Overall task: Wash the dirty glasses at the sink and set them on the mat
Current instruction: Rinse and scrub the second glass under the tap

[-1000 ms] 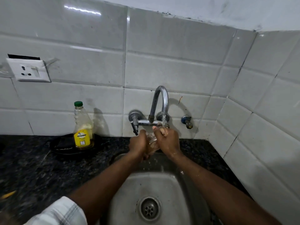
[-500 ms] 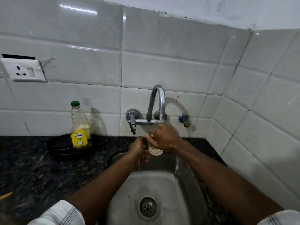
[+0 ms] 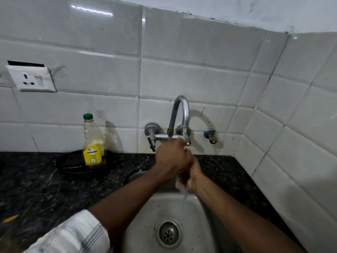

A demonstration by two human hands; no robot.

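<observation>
A clear glass (image 3: 180,186) is held over the steel sink (image 3: 144,225), just under the chrome tap (image 3: 179,110). Only its lower end shows, below my hands. My right hand (image 3: 194,173) wraps around the glass from the right. My left hand (image 3: 172,156) lies over the top of the glass and against my right hand, fingers closed on it. A thin stream of water runs from the spout onto my hands, and water falls from the glass into the sink.
A soap bottle (image 3: 94,143) with a green cap and yellow label stands on a dark round mat or tray (image 3: 71,166) on the black stone counter (image 3: 36,189). White tiled walls close in behind and to the right. A wall socket (image 3: 31,79) is at the left.
My left hand has risen from beside the glass to over its top. My right hand has dropped lower with the glass, which now tips down toward the sink.
</observation>
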